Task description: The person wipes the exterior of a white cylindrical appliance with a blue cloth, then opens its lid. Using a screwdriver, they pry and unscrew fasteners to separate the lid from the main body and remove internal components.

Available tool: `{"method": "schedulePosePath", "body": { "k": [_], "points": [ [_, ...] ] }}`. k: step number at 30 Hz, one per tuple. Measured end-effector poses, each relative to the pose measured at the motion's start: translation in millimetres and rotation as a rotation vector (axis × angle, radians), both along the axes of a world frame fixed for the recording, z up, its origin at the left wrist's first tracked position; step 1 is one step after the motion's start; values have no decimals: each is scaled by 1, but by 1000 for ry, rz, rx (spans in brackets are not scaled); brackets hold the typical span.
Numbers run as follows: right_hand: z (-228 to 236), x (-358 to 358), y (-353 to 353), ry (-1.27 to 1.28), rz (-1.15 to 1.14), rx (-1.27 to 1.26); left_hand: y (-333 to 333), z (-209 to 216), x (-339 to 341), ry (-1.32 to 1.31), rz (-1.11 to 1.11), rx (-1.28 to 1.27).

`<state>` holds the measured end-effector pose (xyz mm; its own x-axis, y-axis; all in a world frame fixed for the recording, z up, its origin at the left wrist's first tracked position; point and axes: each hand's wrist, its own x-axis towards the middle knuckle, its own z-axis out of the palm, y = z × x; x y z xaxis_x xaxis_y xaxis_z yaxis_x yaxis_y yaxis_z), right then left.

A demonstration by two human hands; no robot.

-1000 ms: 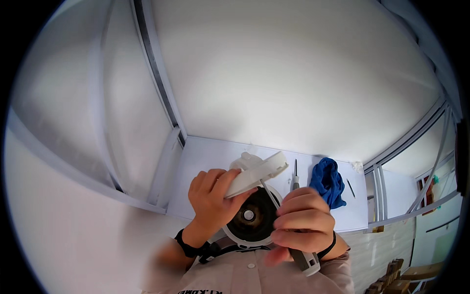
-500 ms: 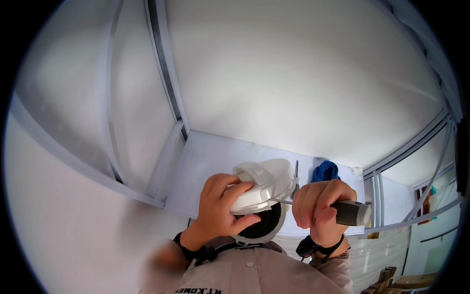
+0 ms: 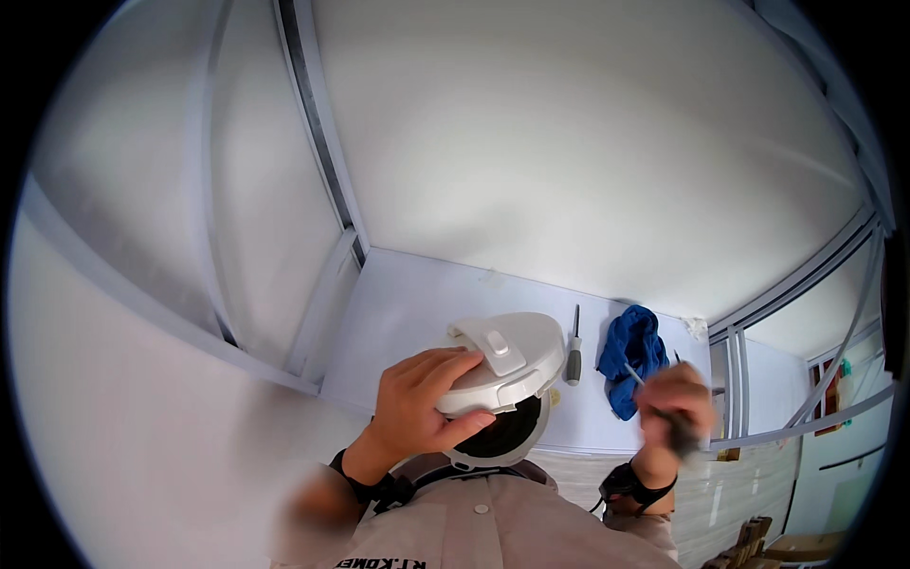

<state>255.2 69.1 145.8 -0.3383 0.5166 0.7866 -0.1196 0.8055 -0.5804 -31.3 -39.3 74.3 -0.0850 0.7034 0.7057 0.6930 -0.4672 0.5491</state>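
A white rounded appliance with a lid, likely a rice cooker, stands against my front at the table's near edge. Its white lid (image 3: 507, 356) carries a raised button piece and is tilted up, with the dark opening (image 3: 507, 431) showing below. My left hand (image 3: 417, 403) grips the lid's left side, fingers on top and thumb under its edge. Off to the right, my right hand (image 3: 673, 408) is smeared by motion, its fingers closed round a screwdriver (image 3: 635, 375) whose shaft points up and left. It is apart from the appliance, over the near end of a blue cloth.
A second screwdriver (image 3: 573, 362) with a grey handle lies on the white table (image 3: 408, 294). Beside it is the crumpled blue cloth (image 3: 633, 337). White panels and metal posts (image 3: 327, 123) enclose the table's back and sides. Cardboard boxes (image 3: 806, 547) stand at lower right.
My right hand has drawn the screwdriver away from the lid's edge and moved right, toward the cloth. My left hand keeps its hold on the lid, which has turned slightly.
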Motion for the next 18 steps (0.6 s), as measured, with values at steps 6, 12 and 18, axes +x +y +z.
{"method": "schedulePosePath", "body": {
  "k": [6,12,18],
  "points": [
    [-87,-20,23,-381,-144,345,-1,5,10,110,14,-54],
    [-110,-27,27,-263,-232,442,-6,5,15,152,-41,-108],
    [-130,-17,29,-227,-210,439,-9,5,20,170,-54,-137]
  ]
}}
